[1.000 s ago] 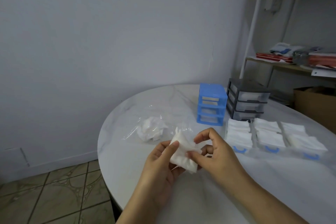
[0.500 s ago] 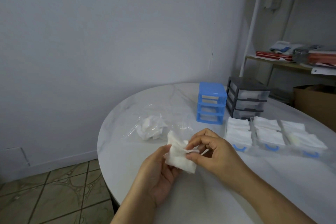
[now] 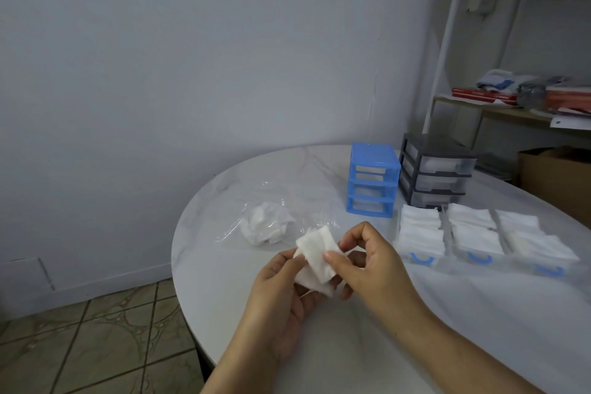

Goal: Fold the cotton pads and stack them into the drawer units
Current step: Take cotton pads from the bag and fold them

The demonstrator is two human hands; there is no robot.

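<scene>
Being pinched between both hands above the table (image 3: 224, 265), one cotton pad (image 3: 316, 254) is being held: the left hand (image 3: 281, 291) is gripping its near edge, while the right hand (image 3: 367, 262) is pressing thumb and fingers onto its right side. Just beyond, one clear bag (image 3: 271, 221) of loose pads is being left lying. Three drawers (image 3: 476, 240) filled with folded pads are being kept to the right, and two drawer units, one blue (image 3: 372, 182) and one grey (image 3: 435, 171), are being kept behind them.

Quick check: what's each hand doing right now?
Left hand: holding the cotton pad, fingers curled under it.
Right hand: pinching the same cotton pad at its right edge.
</scene>
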